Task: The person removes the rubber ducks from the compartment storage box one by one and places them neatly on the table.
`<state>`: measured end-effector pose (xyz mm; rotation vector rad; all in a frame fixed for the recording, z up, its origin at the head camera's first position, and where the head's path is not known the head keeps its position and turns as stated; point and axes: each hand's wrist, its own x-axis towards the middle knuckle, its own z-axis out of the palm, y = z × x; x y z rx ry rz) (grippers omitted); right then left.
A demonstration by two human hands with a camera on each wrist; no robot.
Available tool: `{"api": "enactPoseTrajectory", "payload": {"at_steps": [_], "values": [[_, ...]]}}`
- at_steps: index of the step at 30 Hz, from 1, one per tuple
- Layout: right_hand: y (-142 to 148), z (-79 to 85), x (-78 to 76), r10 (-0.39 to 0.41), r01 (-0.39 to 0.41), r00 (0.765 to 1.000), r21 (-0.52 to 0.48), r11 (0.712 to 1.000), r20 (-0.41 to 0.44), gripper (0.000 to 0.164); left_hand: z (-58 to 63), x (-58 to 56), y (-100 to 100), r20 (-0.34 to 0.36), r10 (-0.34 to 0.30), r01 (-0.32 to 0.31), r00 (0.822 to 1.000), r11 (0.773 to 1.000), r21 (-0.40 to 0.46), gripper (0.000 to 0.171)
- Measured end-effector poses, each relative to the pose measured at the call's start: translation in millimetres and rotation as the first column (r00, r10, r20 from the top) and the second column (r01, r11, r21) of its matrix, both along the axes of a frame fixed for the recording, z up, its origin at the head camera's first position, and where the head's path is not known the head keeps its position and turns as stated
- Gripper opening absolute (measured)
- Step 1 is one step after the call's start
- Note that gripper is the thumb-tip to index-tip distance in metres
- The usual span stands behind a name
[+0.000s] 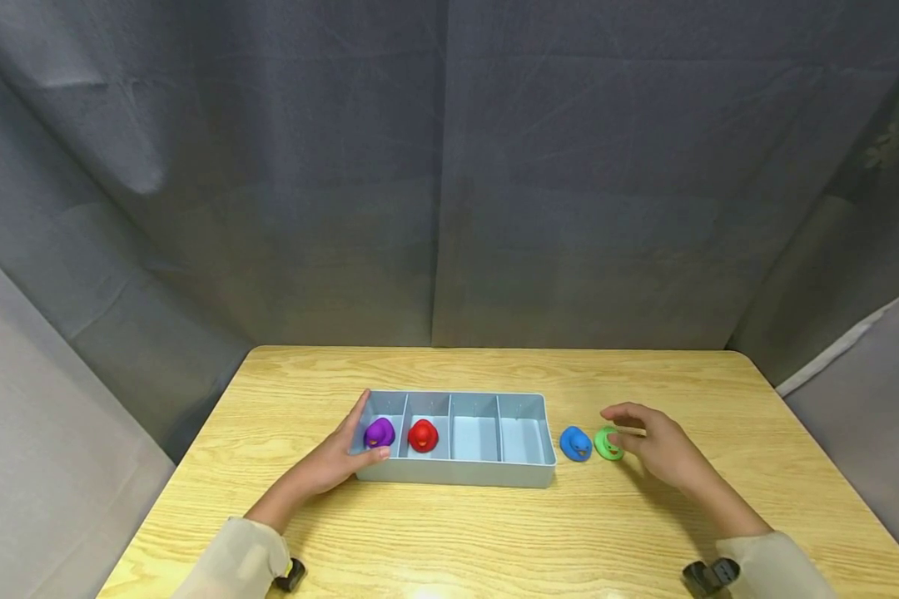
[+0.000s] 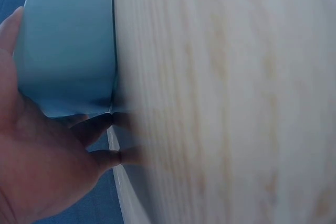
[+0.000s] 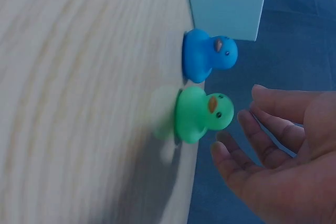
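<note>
A grey-blue box with a row of compartments lies on the table. My left hand grips its left end, thumb over the front rim and fingers along the end wall. Inside, a purple rubber duck sits in the leftmost compartment and a red rubber duck in the one beside it. Just above a green rubber duck, my right hand hovers with fingers spread and nothing held. Between that duck and the box's right end stands a blue rubber duck.
The wooden table extends around the box on all sides. Grey curtains hang behind its far edge and along both sides. The two right compartments of the box hold no ducks.
</note>
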<state>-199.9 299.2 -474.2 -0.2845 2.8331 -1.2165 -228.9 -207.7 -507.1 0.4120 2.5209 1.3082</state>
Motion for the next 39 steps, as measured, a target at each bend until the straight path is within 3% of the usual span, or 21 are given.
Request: {"api": "enactPoseTrajectory", "payload": {"at_steps": [13,21,39], "values": [[-29.3,21.6,-3.8,0.028,-0.03,0.996,-0.019,0.999,-0.087,0.033,0.9,0.1,-0.3,0.013,-0.009,0.009,1.0,1.0,0.016,0.106],[-44.9,32.0,-4.3,0.045,-0.049,0.998,-0.072,0.996,-0.049,0.035,4.1,1.9,1.2,0.018,-0.005,0.005,1.0,1.0,0.012,0.107],[-78.1,40.6,-12.0,0.104,-0.113,0.992,-0.142,0.983,-0.07,0.035,2.3,1.2,0.6,0.014,-0.007,0.007,1.0,1.0,0.019,0.106]]}}
